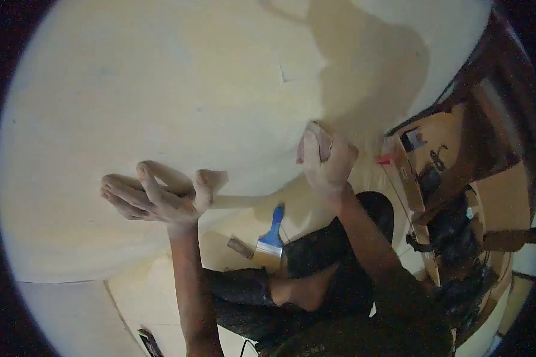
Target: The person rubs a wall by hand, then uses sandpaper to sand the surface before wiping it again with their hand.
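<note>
My left hand [161,196] rests on the pale wall [131,89], its fingers spread and dusty. Between the fingers and thumb of my right hand [333,163] is a folded piece of sandpaper [311,147], pressed against the same wall. White dust coats this hand too. Below, on the floor by my bent legs, lies a paintbrush [271,237] with a blue handle and light bristles. Beside its bristles sits a small greyish-brown block [240,247], whose kind I cannot make out.
Cardboard boxes [503,202] stand at the right, with dark bundled items [452,238] among them. A small red object [385,159] lies near the box edge. At the lower left, a dark narrow object [150,342] is on the tiled floor [152,291]. My shadow falls across the upper wall.
</note>
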